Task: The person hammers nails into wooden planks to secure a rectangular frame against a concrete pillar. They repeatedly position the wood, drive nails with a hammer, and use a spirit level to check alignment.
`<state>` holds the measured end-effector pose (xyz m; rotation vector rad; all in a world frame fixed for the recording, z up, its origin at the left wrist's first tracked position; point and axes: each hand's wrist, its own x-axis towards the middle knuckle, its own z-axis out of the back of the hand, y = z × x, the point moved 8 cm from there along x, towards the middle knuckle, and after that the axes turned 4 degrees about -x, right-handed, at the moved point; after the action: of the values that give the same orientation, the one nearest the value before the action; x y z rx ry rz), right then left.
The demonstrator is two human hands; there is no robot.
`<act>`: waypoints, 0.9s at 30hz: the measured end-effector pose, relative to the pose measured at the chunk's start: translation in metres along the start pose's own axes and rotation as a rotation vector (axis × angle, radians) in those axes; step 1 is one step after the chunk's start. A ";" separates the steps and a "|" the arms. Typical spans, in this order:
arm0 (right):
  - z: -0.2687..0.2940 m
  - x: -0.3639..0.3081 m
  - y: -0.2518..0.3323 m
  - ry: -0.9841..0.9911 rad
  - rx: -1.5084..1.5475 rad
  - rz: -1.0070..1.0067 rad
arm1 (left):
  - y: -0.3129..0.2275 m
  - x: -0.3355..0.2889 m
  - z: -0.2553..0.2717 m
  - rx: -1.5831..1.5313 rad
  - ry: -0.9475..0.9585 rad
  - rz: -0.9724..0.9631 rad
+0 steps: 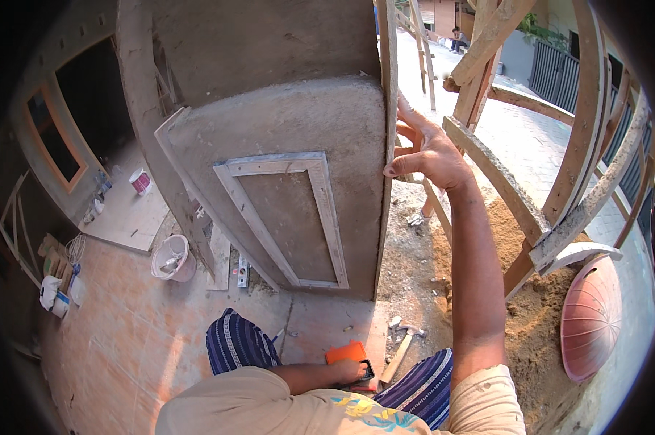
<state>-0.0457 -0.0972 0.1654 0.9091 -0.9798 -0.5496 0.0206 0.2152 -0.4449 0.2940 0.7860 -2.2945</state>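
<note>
Board [390, 65] stands upright at right hand [434, 154], long axis vertical.

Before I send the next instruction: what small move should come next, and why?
Probably lift the left hand from the small orange-and-black box, with anything it has picked up: its fingers are at the dark part, though their contact is hidden. The right hand seems best left on the upright board, where its thumb meets the edge.
</note>
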 end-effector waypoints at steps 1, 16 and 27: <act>-0.001 0.000 0.002 0.000 0.012 0.004 | -0.003 0.001 -0.001 0.103 0.026 -0.064; 0.011 -0.010 0.003 -0.028 -0.052 0.018 | -0.042 -0.016 0.119 -0.177 0.182 -0.050; 0.010 -0.002 -0.015 -0.048 -0.182 0.092 | -0.203 -0.156 0.559 -0.043 -0.671 -0.298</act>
<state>-0.0557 -0.1075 0.1542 0.6882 -0.9929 -0.5752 0.0036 0.0751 0.1533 -0.6267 0.5458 -2.4094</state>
